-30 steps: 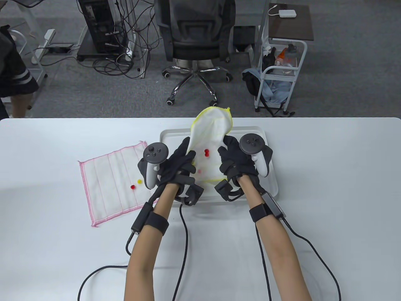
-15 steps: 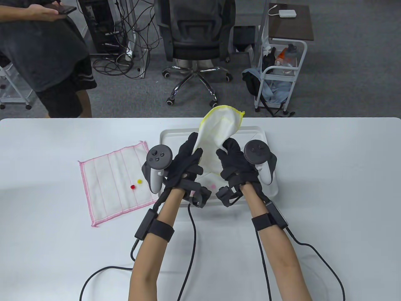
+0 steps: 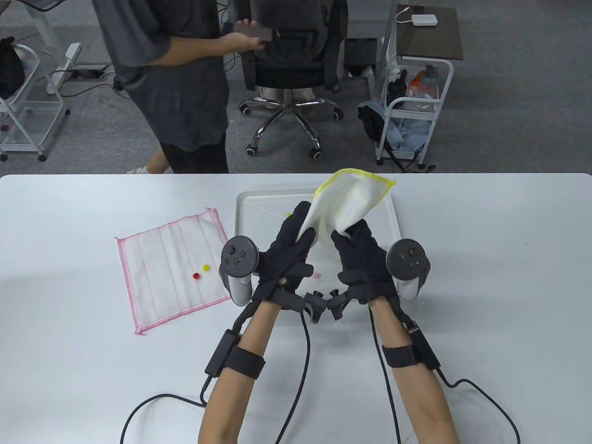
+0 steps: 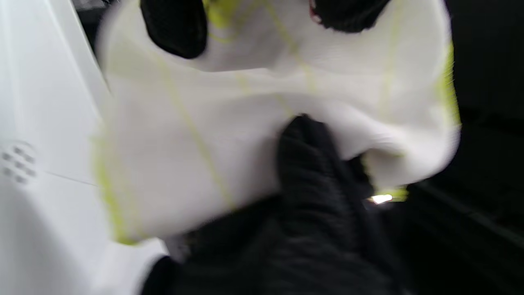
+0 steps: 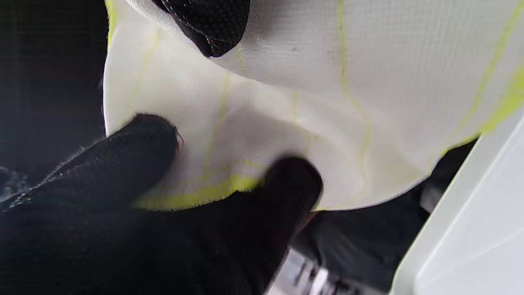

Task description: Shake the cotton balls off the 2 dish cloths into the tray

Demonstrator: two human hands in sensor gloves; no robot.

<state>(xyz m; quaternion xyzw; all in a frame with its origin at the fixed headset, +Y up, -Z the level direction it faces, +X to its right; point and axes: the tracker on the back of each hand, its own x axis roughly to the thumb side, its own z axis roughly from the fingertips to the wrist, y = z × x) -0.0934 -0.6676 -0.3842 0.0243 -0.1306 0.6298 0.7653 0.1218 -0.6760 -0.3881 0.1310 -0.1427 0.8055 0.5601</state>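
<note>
Both hands hold the yellow-edged white cloth (image 3: 348, 200) up over the white tray (image 3: 259, 203). My left hand (image 3: 296, 236) grips its left side and my right hand (image 3: 354, 236) pinches its right side. Close up, the cloth (image 4: 229, 135) fills the left wrist view, and in the right wrist view the cloth (image 5: 286, 90) is pinched between thumb and fingers. A pink cotton ball (image 3: 316, 274) lies in the tray below the hands. The pink-edged cloth (image 3: 169, 266) lies flat on the table at left, with a red ball (image 3: 196, 276) and a yellow ball (image 3: 206, 267) on it.
A person (image 3: 180, 74) stands just beyond the table's far edge, left of centre, holding a dark object. An office chair (image 3: 291, 69) and a white cart (image 3: 414, 106) stand behind the table. Glove cables trail over the near table.
Both hands pulled back toward me and lifted the yellow-edged cloth, which swung right. The balls seen on it are gone from it; a pink one lies in the tray. A person walked in from the left.
</note>
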